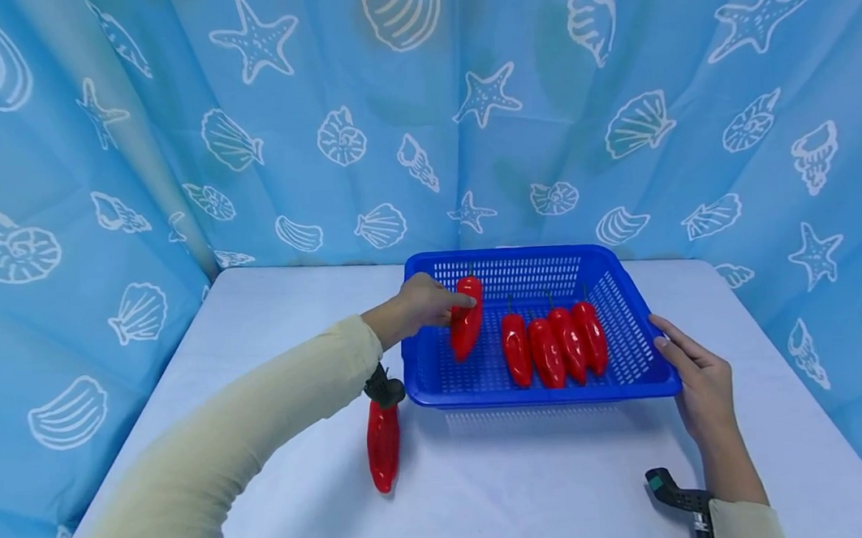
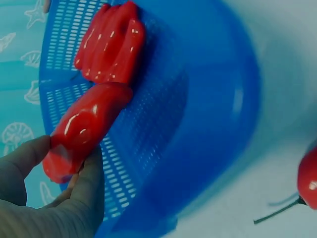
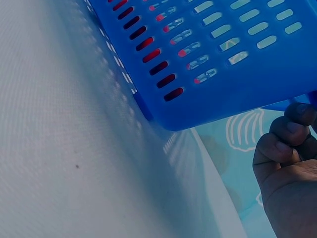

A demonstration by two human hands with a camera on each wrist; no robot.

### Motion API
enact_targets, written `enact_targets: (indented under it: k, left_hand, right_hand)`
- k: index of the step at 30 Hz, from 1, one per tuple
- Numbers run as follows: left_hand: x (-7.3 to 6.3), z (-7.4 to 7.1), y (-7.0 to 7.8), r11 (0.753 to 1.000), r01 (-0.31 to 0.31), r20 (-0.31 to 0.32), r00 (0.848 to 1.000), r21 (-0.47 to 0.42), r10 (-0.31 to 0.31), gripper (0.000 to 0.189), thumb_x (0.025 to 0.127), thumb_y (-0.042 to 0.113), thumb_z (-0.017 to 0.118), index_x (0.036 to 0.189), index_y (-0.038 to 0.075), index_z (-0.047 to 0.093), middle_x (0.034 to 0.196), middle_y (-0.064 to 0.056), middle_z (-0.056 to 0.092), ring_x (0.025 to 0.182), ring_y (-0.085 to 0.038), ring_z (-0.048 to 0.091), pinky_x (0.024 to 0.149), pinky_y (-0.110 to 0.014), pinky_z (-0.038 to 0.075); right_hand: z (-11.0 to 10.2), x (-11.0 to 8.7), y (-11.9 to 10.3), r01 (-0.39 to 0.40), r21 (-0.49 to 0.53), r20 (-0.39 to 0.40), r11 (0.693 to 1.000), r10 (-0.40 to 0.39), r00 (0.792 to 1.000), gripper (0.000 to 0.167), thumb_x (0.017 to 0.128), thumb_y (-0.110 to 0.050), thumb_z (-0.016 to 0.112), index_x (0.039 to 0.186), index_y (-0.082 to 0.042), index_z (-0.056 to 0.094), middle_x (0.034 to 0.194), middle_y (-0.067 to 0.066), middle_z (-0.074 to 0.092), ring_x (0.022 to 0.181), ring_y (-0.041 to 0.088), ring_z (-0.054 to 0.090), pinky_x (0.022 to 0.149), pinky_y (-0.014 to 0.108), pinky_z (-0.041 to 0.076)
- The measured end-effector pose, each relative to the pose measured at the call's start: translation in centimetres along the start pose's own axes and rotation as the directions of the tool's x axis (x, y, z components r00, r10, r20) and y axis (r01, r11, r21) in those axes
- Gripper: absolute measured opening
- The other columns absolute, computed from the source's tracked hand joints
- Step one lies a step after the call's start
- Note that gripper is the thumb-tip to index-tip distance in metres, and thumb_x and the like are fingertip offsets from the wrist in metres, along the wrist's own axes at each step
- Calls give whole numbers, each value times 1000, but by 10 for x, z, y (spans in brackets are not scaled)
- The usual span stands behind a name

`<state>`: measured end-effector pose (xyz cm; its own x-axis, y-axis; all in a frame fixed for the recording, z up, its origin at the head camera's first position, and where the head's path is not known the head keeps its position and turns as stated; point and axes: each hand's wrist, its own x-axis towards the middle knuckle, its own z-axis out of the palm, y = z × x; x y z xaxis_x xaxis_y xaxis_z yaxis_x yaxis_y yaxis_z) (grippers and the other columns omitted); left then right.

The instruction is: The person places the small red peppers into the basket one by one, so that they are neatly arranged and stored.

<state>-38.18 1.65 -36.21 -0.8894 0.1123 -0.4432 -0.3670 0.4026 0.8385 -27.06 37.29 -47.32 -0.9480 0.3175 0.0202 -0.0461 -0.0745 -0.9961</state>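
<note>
The person's left hand (image 1: 416, 304) pinches a glossy red pepper (image 1: 466, 319) between thumb and curled fingers, gripping near its stem end so that the pointed tip hangs down. The held pepper hangs inside the left part of a blue perforated basket (image 1: 652, 379), just above the basket floor and not yet resting on it. In the left wrist view the thumb and fingers (image 2: 88, 184) wrap the pepper's lower end, and the pepper's body (image 2: 88, 124) stretches away from the grip toward the others.

Just beyond the grip, to its right, four red peppers (image 1: 554, 346) lie side by side on the basket floor, touching one another, stems pointing to the far wall. A gap separates them from the held pepper.

On the far side of the basket from the grip, the right hand (image 1: 695, 369) rests against the basket's right rim, fingers curled around its corner edge, as the right wrist view shows.

Below and left of the grip, outside the basket, another red pepper (image 1: 383, 444) lies on the white table (image 1: 530, 483), just beside the basket's near left corner.

To do this step well, it seems wise to lower the pepper until it touches the floor, lay it parallel to the row, and only then loosen the pinch, while the other hand steadies the basket.
</note>
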Motion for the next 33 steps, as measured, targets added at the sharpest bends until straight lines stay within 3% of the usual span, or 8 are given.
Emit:
enact_targets:
  k: [9,17,24,28,33]
  left_hand:
    - [15,12,0,998,64,-66,996,6,-63,57,87,13,80,133,-2,50,120,-17,62,110,-32,64,98,-42,52]
    - [20,31,0,996,78,-28,996,-42,-79,60,87,9,78,137,-1,46,124,-19,60,115,-35,61,99,-45,51]
    - [21,43,-3,994,107,15,994,-33,-107,58,87,8,77,134,-2,45,117,-18,59,109,-32,62,98,-43,52]
    - [21,48,-6,992,126,7,992,-20,-126,57,87,8,78,133,-2,46,113,-18,59,102,-31,63,96,-42,53]
    - [20,52,-11,989,144,-7,990,-36,-144,62,87,7,77,139,-2,45,117,-20,62,105,-32,66,95,-41,54]
  right_hand:
    - [4,1,-2,0,-15,11,1000,0,1000,49,97,-31,67,143,-16,57,151,0,49,124,9,56,83,14,52]
    - [-2,1,-5,-13,32,-11,999,13,1000,51,96,-30,69,143,-15,57,151,0,49,126,10,54,82,14,52]
    - [0,2,-2,-12,24,-9,1000,12,1000,50,96,-30,68,143,-15,57,151,0,48,132,15,50,82,13,51]
    - [0,1,-1,-11,31,-3,999,11,1000,50,96,-30,68,143,-15,57,151,-1,48,131,14,51,82,14,52]
    - [-1,1,1,-12,23,8,1000,12,1000,49,97,-30,68,143,-15,57,151,-1,48,132,14,51,82,13,51]
